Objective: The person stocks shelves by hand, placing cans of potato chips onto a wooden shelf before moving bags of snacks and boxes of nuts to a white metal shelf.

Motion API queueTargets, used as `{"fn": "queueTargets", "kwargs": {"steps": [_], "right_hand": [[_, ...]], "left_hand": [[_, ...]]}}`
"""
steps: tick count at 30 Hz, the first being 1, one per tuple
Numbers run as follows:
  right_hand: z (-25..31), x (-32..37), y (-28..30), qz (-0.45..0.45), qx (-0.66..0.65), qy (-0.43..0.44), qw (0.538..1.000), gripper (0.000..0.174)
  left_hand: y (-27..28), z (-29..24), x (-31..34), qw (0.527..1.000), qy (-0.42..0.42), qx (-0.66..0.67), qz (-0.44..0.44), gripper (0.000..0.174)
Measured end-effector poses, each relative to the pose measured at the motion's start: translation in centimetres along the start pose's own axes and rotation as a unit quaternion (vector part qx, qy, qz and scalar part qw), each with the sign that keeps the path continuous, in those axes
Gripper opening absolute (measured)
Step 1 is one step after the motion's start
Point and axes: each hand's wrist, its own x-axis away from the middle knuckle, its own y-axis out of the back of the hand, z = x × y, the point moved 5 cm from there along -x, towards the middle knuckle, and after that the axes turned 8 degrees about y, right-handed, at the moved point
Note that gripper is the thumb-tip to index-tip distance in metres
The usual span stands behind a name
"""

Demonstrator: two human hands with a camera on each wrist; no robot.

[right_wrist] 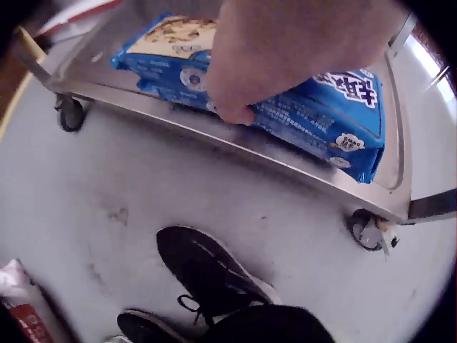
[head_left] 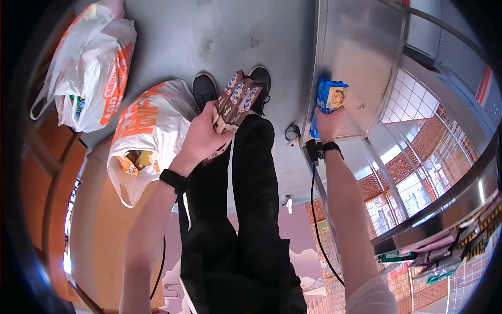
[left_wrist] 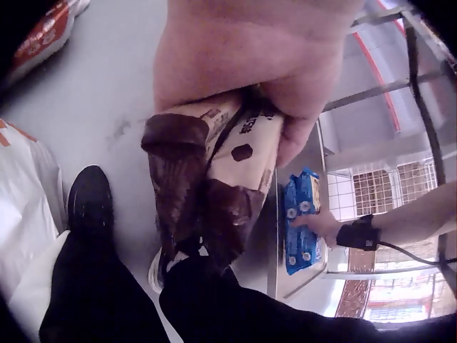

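My left hand [head_left: 201, 137] grips several brown and cream snack packs [head_left: 238, 102] above my legs and shoes; in the left wrist view the packs [left_wrist: 243, 153] hang under the palm, side by side. On the metal cart shelf [head_left: 361, 57], my right hand [head_left: 330, 124] holds blue biscuit packs [head_left: 325, 94] near the shelf's edge. The right wrist view has the blue packs [right_wrist: 321, 118] lying one on another on the shelf, with the right hand's fingers [right_wrist: 232, 107] curled over their side.
A white and orange plastic bag [head_left: 157, 118] with snacks in its mouth stands left of my legs. Another such bag [head_left: 99, 68] is farther left. The cart has caster wheels [right_wrist: 70, 113]. Wire mesh racks [head_left: 413, 99] stand at the right. Cables run along both forearms.
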Motion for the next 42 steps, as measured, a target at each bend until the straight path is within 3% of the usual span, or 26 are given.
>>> {"fn": "queueTargets", "kwargs": {"steps": [2, 5, 8, 12, 13, 14, 16, 18, 20, 21, 22, 24, 26, 29, 34, 39, 42], "right_hand": [[0.8, 0.8, -0.4, -0.005, -0.004, 0.007, 1.0, 0.069], [6.7, 3.8, 2.1, -0.001, -0.055, 0.023, 0.998, 0.065], [12.8, 7.3, 4.9, 0.059, -0.13, 0.025, 0.989, 0.066], [25.4, 12.6, 14.9, 0.128, -0.189, 0.108, 0.968, 0.067], [28.6, 13.8, 18.1, 0.163, -0.152, 0.098, 0.97, 0.066], [30.8, 14.7, 19.9, 0.137, -0.181, 0.161, 0.961, 0.066], [35.0, 15.8, 26.9, 0.169, -0.173, 0.196, 0.95, 0.069], [39.4, 17.5, 33.8, 0.166, -0.186, 0.248, 0.936, 0.066], [41.9, 18.3, 38.4, 0.147, -0.189, 0.321, 0.916, 0.066], [43.0, 18.1, 40.8, 0.135, -0.191, 0.334, 0.913, 0.066], [42.4, 17.6, 44.7, 0.14, -0.193, 0.347, 0.907, 0.067], [43.7, 19.5, 47.3, 0.148, -0.186, 0.362, 0.901, 0.067], [45.8, 18.7, 49.8, 0.119, -0.2, 0.421, 0.877, 0.068], [47.1, 17.8, 53.5, 0.12, -0.201, 0.418, 0.878, 0.069], [51.1, 12.3, 54.9, 0.152, -0.186, 0.42, 0.875, 0.072], [58.4, 6.3, 58.1, 0.16, -0.107, 0.499, 0.845, 0.068], [62.5, 2.1, 59.4, 0.159, -0.081, 0.539, 0.823, 0.071]], "left_hand": [[0.7, -1.0, 1.1, 1.0, -0.018, -0.008, -0.011, 0.057], [2.3, -2.9, 3.6, 0.999, -0.017, 0.016, -0.027, 0.057], [5.2, -6.6, 7.9, 0.996, -0.053, 0.03, -0.06, 0.056], [10.3, -10.7, 15.8, 0.978, -0.111, 0.153, -0.085, 0.058], [11.7, -11.7, 18.0, 0.976, -0.112, 0.156, -0.098, 0.058], [13.2, -12.8, 20.2, 0.974, -0.114, 0.161, -0.112, 0.058], [14.7, -16.1, 24.9, 0.953, -0.121, 0.248, -0.126, 0.058], [17.4, -18.6, 29.3, 0.934, -0.159, 0.267, -0.177, 0.058], [19.1, -19.3, 31.4, 0.905, -0.186, 0.34, -0.174, 0.06], [20.2, -22.5, 34.8, 0.886, -0.222, 0.344, -0.218, 0.058], [19.4, -23.5, 35.1, 0.894, -0.215, 0.333, -0.21, 0.056], [22.0, -23.6, 35.9, 0.899, -0.215, 0.313, -0.219, 0.053], [23.6, -26.3, 37.7, 0.869, -0.245, 0.373, -0.214, 0.048], [25.5, -29.1, 38.5, 0.874, -0.239, 0.372, -0.202, 0.048], [28.8, -32.4, 34.3, 0.884, -0.21, 0.345, -0.238, 0.05], [34.6, -37.7, 31.8, 0.896, -0.194, 0.31, -0.253, 0.048], [38.1, -41.4, 31.8, 0.873, -0.218, 0.34, -0.272, 0.051]]}}
